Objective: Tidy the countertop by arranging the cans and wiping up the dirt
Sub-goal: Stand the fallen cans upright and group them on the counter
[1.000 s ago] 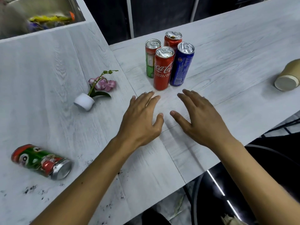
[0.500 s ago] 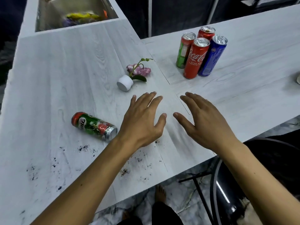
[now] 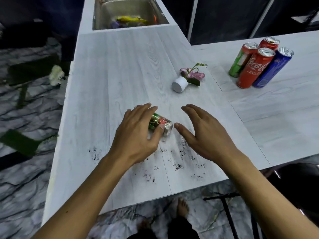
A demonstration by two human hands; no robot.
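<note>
A green and red can (image 3: 161, 122) lies on its side on the white countertop (image 3: 120, 66). My left hand (image 3: 136, 135) lies over it, fingers across the top and thumb against its near side. My right hand (image 3: 205, 133) hovers open just right of the can's silver end, holding nothing. Black specks of dirt (image 3: 177, 166) are scattered on the counter in front of and under both hands. At the far right stands a tight group of upright cans: a Coca-Cola can (image 3: 253, 69), a blue can (image 3: 272, 68), a green can (image 3: 240, 61) and another red can (image 3: 268, 43).
A small white pot with a pink flower (image 3: 180, 84) lies tipped over between my hands and the standing cans. A steel sink (image 3: 129, 12) with coloured items sits at the far end. The counter's front edge is close, with my foot and a dark stool below.
My view has swung left, so the standing cans now sit far right. Both hands moved to the fallen green can, and my left hand has come down over it.
</note>
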